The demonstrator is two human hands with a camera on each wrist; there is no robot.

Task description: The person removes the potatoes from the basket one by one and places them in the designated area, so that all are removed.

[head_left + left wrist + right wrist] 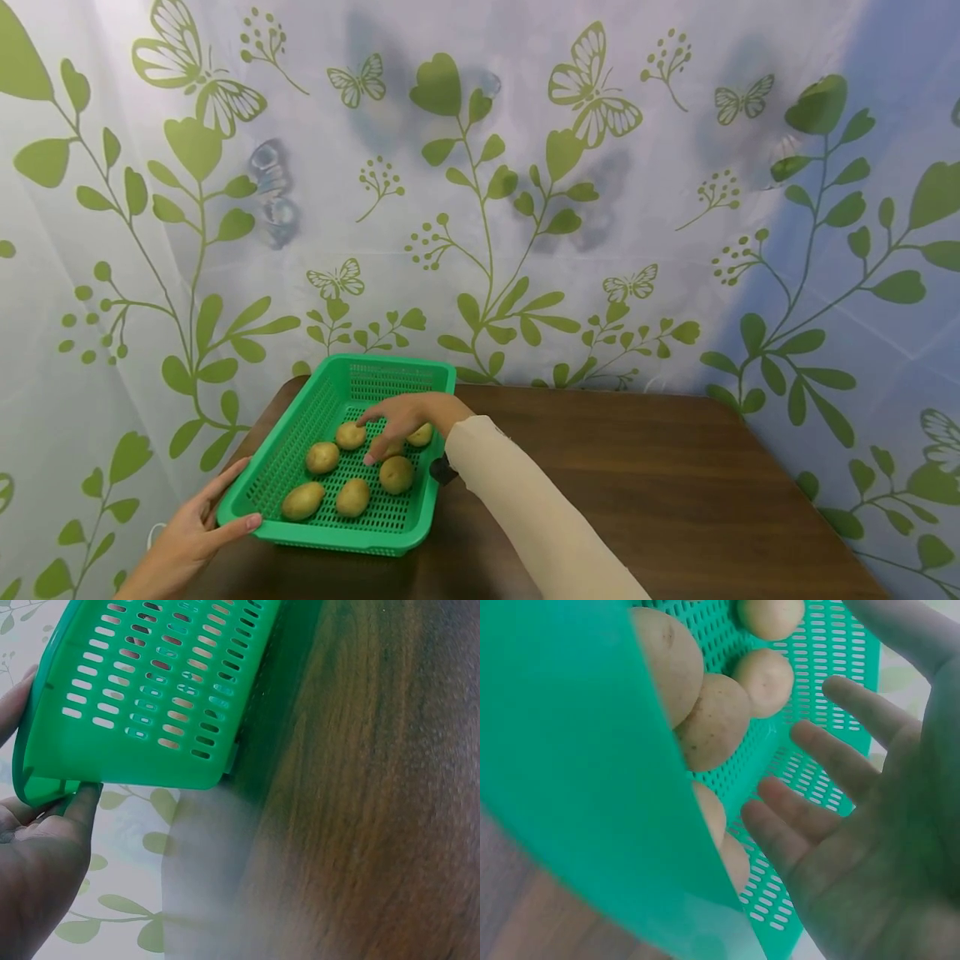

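A green plastic basket [337,537] with slotted walls sits on the table's left part. Several potatoes [352,497] lie loose on its perforated floor. My left hand [191,533] holds the rim at the near left corner, with the thumb on top; the left wrist view shows its fingers [84,806] against the outside of the rim. Over the basket's right wall reaches my right hand [412,417], its fingers spread above the potatoes. In the right wrist view the palm [870,855] is bare and holds nothing. The hand partly hides potatoes near the right wall in the head view.
The dark brown wooden table [637,483] extends to the right of the basket. Behind it hangs a pale curtain [487,233] printed with green leaves and butterflies. The basket's raised right wall stands beneath my right forearm [540,508] in its light sleeve.
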